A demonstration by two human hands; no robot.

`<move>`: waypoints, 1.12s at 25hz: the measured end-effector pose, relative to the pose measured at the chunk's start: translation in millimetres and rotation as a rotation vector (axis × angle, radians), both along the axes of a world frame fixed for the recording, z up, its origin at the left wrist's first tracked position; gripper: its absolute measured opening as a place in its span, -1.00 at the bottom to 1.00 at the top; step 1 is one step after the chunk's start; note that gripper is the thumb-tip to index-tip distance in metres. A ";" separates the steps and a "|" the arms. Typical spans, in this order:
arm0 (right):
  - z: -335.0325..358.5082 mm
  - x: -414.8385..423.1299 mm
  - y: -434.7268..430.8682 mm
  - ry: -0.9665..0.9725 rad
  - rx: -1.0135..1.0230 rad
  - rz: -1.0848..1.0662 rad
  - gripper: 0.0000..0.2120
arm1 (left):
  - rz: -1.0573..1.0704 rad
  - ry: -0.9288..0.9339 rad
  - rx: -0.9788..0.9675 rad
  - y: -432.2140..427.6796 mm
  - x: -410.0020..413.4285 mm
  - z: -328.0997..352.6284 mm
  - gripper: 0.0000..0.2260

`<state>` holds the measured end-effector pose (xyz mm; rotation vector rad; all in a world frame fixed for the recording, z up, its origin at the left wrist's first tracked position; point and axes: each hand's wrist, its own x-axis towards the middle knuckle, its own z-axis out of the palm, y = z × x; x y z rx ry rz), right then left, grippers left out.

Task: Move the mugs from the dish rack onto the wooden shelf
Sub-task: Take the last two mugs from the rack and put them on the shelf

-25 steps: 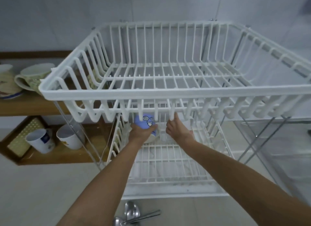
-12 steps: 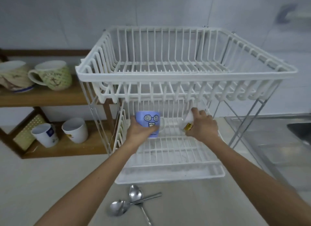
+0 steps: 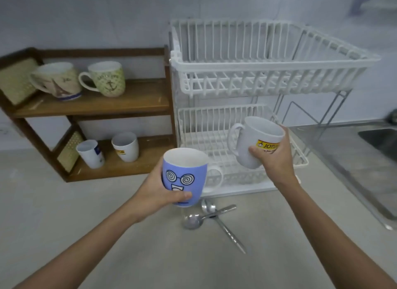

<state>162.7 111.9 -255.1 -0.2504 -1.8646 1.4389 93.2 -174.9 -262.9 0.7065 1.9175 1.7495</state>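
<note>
With both hands up, I see left hand (image 3: 158, 188) clamped round the blue cartoon-face mug (image 3: 184, 177), right hand (image 3: 274, 157) gripping the white Jotun mug (image 3: 251, 142), both mugs in front of the white dish rack (image 3: 268, 60); wooden shelf (image 3: 96, 101) sits just left of it.

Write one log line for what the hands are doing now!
left hand: holds blue mug | right hand: holds white mug | dish rack: empty

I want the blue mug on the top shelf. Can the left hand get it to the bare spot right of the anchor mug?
Probably yes: the left hand holds the blue mug clear of the rack, and nothing stands between it and the wooden shelf.
</note>
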 end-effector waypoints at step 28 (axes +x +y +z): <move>97.4 -293.2 -212.3 -0.199 0.108 -0.315 -0.01 | 0.427 0.093 -0.032 -83.4 -177.7 -71.4 -0.17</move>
